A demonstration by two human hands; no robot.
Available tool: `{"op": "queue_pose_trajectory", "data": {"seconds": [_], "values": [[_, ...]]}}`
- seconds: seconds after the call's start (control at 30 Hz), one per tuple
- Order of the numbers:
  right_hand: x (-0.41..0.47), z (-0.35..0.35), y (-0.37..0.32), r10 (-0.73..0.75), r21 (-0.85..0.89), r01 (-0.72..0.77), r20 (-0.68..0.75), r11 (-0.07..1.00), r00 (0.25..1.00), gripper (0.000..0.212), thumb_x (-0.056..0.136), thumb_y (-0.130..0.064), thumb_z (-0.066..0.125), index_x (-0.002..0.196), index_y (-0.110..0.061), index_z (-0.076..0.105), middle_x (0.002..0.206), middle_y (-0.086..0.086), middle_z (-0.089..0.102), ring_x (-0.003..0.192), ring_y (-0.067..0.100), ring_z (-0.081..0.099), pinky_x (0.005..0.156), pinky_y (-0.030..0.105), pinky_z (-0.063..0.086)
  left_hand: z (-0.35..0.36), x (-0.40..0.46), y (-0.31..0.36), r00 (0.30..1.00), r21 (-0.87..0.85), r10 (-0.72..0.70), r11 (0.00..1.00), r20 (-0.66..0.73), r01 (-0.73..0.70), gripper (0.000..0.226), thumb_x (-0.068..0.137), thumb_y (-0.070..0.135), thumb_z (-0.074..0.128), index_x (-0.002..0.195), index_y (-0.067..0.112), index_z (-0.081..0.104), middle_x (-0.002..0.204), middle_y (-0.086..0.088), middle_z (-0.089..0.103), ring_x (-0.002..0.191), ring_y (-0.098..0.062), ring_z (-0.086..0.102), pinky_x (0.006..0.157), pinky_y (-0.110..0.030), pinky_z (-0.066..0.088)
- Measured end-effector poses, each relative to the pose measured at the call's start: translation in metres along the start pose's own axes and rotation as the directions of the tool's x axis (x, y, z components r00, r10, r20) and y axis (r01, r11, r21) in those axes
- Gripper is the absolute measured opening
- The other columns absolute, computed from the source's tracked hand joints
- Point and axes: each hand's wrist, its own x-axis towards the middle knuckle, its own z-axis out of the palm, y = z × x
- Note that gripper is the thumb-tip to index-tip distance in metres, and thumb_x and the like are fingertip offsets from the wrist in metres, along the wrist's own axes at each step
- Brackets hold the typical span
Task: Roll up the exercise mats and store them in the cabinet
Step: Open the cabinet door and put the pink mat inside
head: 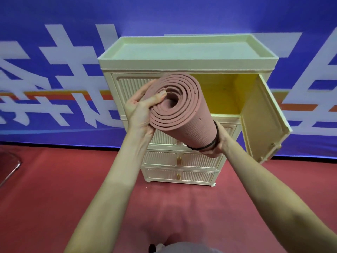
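1. Mat [184,114], pink and already rolled into a tight spiral, is held in the air in front of the cabinet, its open end facing the person and its length tilting away toward four o'clock. So the rolling looks finished for this one; the step in hand is stowing it.

2. At nine o'clock of the roll, the left hand [141,110] cups the near end, thumb hooked over the spiral's edge and fingers wrapped behind. That grip is clamped on the mat.

3. At five o'clock of the roll, the right hand [216,145] supports it from beneath. Its fingers are mostly hidden under the mat, but they seem curled round the underside, so I judge this grip clamped on the mat too. A dark band [214,138] circles the roll just there; whether it ties the mat or sits on the wrist I cannot tell.

4. Behind stands the cream cabinet [182,66], on the red floor [54,198]. Its upper left door is closed.

5. At two o'clock from the mat, the top right compartment [221,95] stands open, yellow inside, its door [264,123] swung out to the right.

6. Next move, as I read it: swing the roll's far end toward that opening, line it up and slide it in, keeping the spiral squeezed so it does not spring loose. The roll may be longer than the compartment is deep, so angle matters.
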Motion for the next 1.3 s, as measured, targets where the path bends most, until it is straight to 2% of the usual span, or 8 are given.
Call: {"op": "queue_pose_trajectory", "data": {"seconds": [0.37,0.47,0.57,0.67,0.8,1.0,1.2,1.3], "values": [[-0.009,-0.005,-0.008,-0.057,-0.101,0.053,-0.038,0.993,0.998,0.061,0.061,-0.061,0.069,0.11,-0.026,0.068,0.105,0.004,0.073,0.095,0.032,0.069,0.082,0.045,0.054,-0.038,-0.007,0.01,1.0,-0.012,0.009,1.0,-0.01,-0.009,0.053,0.069,-0.011,0.067,0.121,-0.007,0.059,0.092,-0.01,0.073,0.085,-0.023,0.07,0.076,-0.029,0.056],[-0.006,-0.005,-0.008,-0.039,-0.077,0.032,-0.1,0.997,0.994,0.072,0.045,-0.065,0.078,0.107,-0.028,0.07,0.102,0.001,0.074,0.094,0.032,0.069,0.088,0.05,0.052,-0.047,-0.003,0.011,1.0,-0.035,-0.011,0.999,0.001,0.011,0.062,0.067,-0.007,0.069,0.127,-0.007,0.056,0.105,-0.016,0.069,0.095,-0.028,0.068,0.088,-0.036,0.054],[-0.015,0.0,-0.002,0.042,-0.041,-0.05,-0.163,0.998,0.986,0.069,0.042,-0.058,0.08,0.101,-0.023,0.069,0.1,0.004,0.072,0.093,0.033,0.065,0.084,0.041,0.054,-0.054,-0.005,0.011,0.999,-0.045,-0.033,0.998,0.01,0.033,0.069,0.063,-0.003,0.073,0.13,-0.007,0.054,0.12,-0.024,0.063,0.102,-0.033,0.065,0.096,-0.041,0.051],[-0.021,0.004,0.001,0.119,0.002,-0.121,-0.184,0.993,0.976,0.065,0.045,-0.055,0.08,0.098,-0.02,0.066,0.103,0.009,0.066,0.096,0.038,0.054,0.082,0.042,0.055,-0.057,-0.01,0.011,0.999,-0.01,-0.029,1.0,0.033,0.03,0.065,0.064,-0.004,0.071,0.127,-0.008,0.055,0.114,-0.023,0.066,0.097,-0.031,0.067,0.087,-0.037,0.054],[-0.023,0.002,-0.002,0.127,0.036,-0.122,-0.164,0.992,0.978,0.08,0.04,-0.058,0.084,0.109,-0.022,0.066,0.103,0.009,0.067,0.091,0.036,0.061,0.072,0.046,0.057,-0.071,-0.008,0.024,0.998,-0.049,-0.021,0.999,0.055,0.024,0.064,0.068,-0.004,0.068,0.13,-0.009,0.052,0.106,-0.015,0.068,0.096,-0.028,0.067,0.09,-0.038,0.053],[-0.028,0.002,0.001,0.125,0.121,-0.105,-0.177,0.987,0.976,0.096,0.032,-0.071,0.083,0.104,-0.012,0.06,0.1,0.008,0.068,0.088,0.03,0.066,0.08,0.043,0.057,-0.098,-0.008,0.041,0.994,-0.099,0.03,0.995,0.105,-0.02,0.028,0.083,-0.004,0.055,0.11,0.005,0.062,0.098,-0.003,0.072,0.09,-0.018,0.069,0.081,-0.029,0.054],[-0.03,0.012,0.002,0.126,0.142,-0.104,-0.154,0.984,0.98,0.078,0.033,-0.05,0.085,0.101,-0.022,0.059,0.093,-0.003,0.065,0.087,0.019,0.065,0.074,0.036,0.054,-0.125,-0.018,0.038,1.0,-0.164,0.029,0.986,0.013,-0.026,0.03,0.088,-0.001,0.047,0.098,0.01,0.073,0.094,-0.004,0.073,0.086,-0.018,0.069,0.077,-0.029,0.055],[-0.03,0.02,0.008,0.102,0.131,-0.082,-0.157,0.988,0.982,0.077,0.038,-0.051,0.084,0.104,-0.022,0.057,0.093,0.0,0.063,0.084,0.02,0.062,0.069,0.037,0.053,-0.143,-0.021,0.033,0.995,-0.384,-0.022,0.923,-0.095,-0.016,0.03,0.089,0.015,0.05,0.106,0.003,0.071,0.11,-0.013,0.069,0.1,-0.028,0.066,0.089,-0.036,0.052]]}}
